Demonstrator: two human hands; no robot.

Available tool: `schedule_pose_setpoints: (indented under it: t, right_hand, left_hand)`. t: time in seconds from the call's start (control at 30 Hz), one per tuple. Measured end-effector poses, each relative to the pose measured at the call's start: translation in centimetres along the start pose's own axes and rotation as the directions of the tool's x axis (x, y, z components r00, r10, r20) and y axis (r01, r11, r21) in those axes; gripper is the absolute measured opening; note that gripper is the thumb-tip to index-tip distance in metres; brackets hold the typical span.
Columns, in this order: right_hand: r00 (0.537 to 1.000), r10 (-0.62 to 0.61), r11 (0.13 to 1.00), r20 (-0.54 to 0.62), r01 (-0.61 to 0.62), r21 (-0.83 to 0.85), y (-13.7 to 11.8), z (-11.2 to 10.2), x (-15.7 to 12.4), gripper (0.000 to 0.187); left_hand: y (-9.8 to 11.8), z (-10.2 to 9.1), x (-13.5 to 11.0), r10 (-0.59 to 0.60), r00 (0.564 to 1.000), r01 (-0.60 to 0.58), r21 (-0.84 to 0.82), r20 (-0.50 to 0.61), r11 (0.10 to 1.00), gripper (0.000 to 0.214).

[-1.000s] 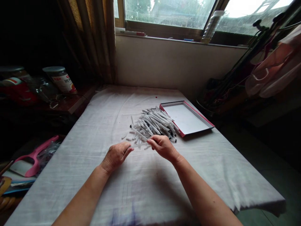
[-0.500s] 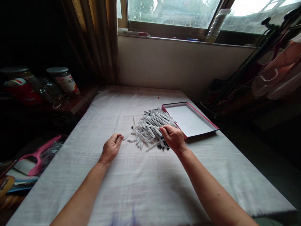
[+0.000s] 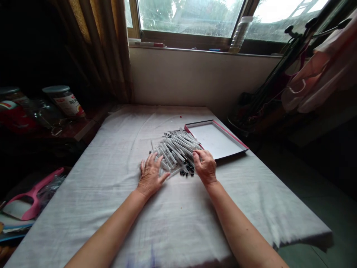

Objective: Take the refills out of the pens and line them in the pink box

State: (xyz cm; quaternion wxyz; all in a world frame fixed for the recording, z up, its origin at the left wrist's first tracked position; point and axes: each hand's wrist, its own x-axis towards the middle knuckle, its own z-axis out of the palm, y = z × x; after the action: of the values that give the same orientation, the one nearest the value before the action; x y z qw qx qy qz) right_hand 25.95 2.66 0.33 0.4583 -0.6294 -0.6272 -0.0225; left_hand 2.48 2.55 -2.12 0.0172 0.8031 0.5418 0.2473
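Note:
A loose pile of clear and whitish pen barrels (image 3: 178,145) lies on the cloth-covered table, with thin dark refills showing among them. Small black plugs (image 3: 186,172) sit at its near edge. My left hand (image 3: 150,173) is spread open, palm down, over the pile's near-left side, and its fingers touch or hover over the small pieces there; what lies under the palm is hidden. At the right edge of the pile, my right hand (image 3: 205,165) is closed in a pinch. Whatever is between its fingers cannot be made out.
A shallow box lid (image 3: 223,139) with a red and black rim lies right of the pile. The white cloth (image 3: 117,208) covers the table. Jars (image 3: 65,100) stand on a dark side cabinet at left, above a pink-handled item (image 3: 36,193). A windowsill runs behind.
My left hand has moved right from beside the pile and opened from a pinch on a small clear piece. My right hand stays closed; the barrel seen in it earlier no longer shows clearly.

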Motion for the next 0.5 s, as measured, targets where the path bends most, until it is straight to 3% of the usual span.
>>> schedule_pose_setpoints:
  t: [0.07,0.17,0.33,0.5]
  right_hand:
    - [0.984,0.170,0.984,-0.060,-0.166,0.058,1.9,-0.6,-0.9,0.035]
    - [0.955,0.296,0.952,0.005,-0.295,0.080,3.5,-0.4,-2.2,0.041]
    - [0.963,0.263,0.965,0.053,-0.262,-0.022,3.3,2.3,-2.1,0.045]
    - [0.964,0.256,0.965,0.069,-0.251,-0.068,2.6,4.9,-0.8,0.048]
  left_hand:
    - [1.9,0.5,0.1,0.106,0.993,-0.105,-0.020,0.045,0.994,0.073]
    - [4.4,1.2,0.7,0.204,0.974,-0.202,-0.032,0.096,0.979,0.084]
    - [6.8,2.3,2.9,0.258,0.961,-0.260,0.002,0.104,0.966,0.082]
    - [6.6,3.0,4.8,0.253,0.963,-0.257,0.024,0.090,0.966,0.060]
